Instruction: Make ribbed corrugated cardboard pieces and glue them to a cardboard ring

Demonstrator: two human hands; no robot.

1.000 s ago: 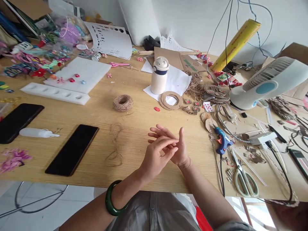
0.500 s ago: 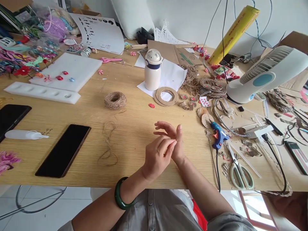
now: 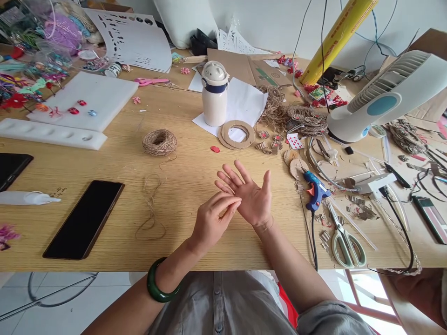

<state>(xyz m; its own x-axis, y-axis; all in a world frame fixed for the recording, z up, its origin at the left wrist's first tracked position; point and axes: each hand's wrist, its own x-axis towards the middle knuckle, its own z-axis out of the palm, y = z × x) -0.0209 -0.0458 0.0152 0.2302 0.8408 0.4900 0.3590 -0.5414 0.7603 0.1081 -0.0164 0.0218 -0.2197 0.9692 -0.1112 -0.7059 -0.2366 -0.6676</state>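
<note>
Above a pale wooden table (image 3: 181, 186), the right hand (image 3: 253, 197) is open, palm up, with its fingers spread. The left hand (image 3: 211, 223), wearing a glossy green bangle (image 3: 155, 281), is just beside it, with its thumb and fingertips (image 3: 234, 201) pressed together in a pinch at the base of the right hand's fingers. Whether that pinch holds a fine strand or nothing, and whether it touches the right hand, is too small to tell.

Measured from the right hand, a loose tangle of brown jute twine (image 3: 151, 207) lies to the left, and a wound ball of the same twine (image 3: 159, 142) sits farther off, up and left. A small red paper piece (image 3: 215, 149) lies ahead, near a brown cardboard ring (image 3: 236, 134). A blue hot-glue gun (image 3: 315, 193) rests to the right, with pale green-handled scissors (image 3: 345, 246) just beyond it.

The glue gun's tip looks like the main hazard: a careless reach to the right could brush it if it is hot, which the view cannot show. A sweeping hand could also snag the loose twine or flick the red piece out of place.
</note>
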